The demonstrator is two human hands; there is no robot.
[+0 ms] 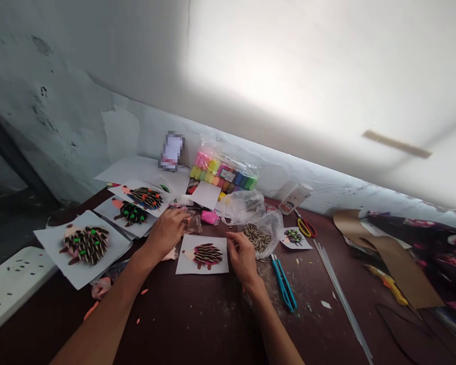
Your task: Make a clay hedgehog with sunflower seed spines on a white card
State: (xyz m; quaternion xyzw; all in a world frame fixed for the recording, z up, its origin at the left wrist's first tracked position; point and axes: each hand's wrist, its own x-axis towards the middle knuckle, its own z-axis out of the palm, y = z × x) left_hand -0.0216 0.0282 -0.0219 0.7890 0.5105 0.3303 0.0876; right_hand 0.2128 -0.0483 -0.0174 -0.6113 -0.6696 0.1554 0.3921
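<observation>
A white card [184,263] lies flat on the dark table, bearing a hedgehog [208,256] with a pale face, pink body and striped seeds as spines. My left hand [169,228] is past the card's upper left corner, over small clear plastic packets [193,223]; its fingertips point down and what they hold, if anything, is hidden. Beside the card's right edge is my right hand [242,253], thumb and fingers bent close together near the upper right corner. A bag of striped seeds [257,239] sits just beyond it. Behind the card is a pink clay packet [210,218].
Finished-looking hedgehog cards [85,246] are at the left, near a white power strip [17,279]. Coloured clay packs [226,172] and a phone [172,151] lean on the wall. Blue-handled tweezers [284,284], scissors [307,227], glue sticks [342,296] and a bottle [295,197] are at the right.
</observation>
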